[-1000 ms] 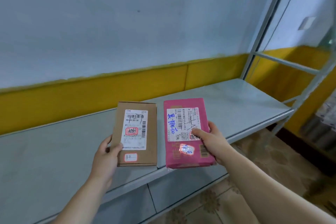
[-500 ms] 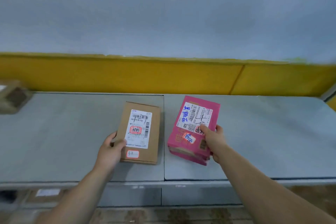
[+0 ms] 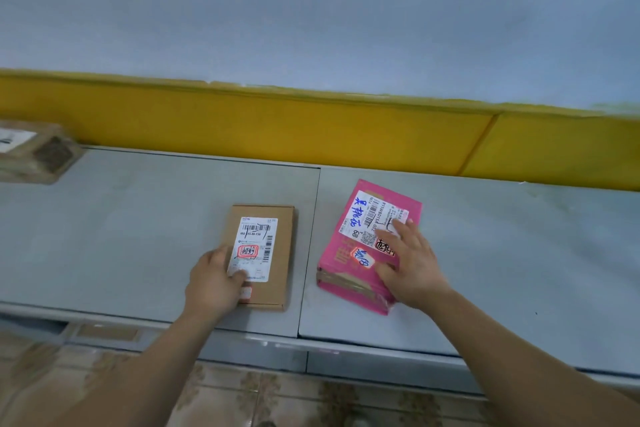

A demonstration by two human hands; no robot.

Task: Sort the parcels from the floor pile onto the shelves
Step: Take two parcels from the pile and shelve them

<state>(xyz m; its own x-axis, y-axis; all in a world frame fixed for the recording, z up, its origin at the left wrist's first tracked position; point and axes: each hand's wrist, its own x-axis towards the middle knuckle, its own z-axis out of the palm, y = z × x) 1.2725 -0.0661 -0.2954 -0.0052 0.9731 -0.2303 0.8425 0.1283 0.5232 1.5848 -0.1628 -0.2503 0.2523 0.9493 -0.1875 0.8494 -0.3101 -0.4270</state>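
Note:
A flat brown cardboard parcel [image 3: 282, 253] with a white label lies on the grey metal shelf [image 3: 138, 236], just left of the seam between two shelf panels. My left hand [image 3: 213, 282] holds its near left corner, thumb on the label. A pink parcel [image 3: 341, 274] with a white label and blue handwriting lies on the right panel, turned slightly clockwise. My right hand [image 3: 408, 263] rests flat on top of it with the fingers spread and straight.
Another brown parcel [image 3: 31, 152] sits at the far left of the shelf against the wall. A yellow wall band [image 3: 277, 128] runs behind the shelf. Below the shelf's front edge are a lower level [image 3: 107, 331] and patterned floor tiles [image 3: 242, 399].
Both parcels have come down flat onto the shelf. My right hand has let go of the pink parcel's edge and now lies flat on top. The view has shifted left.

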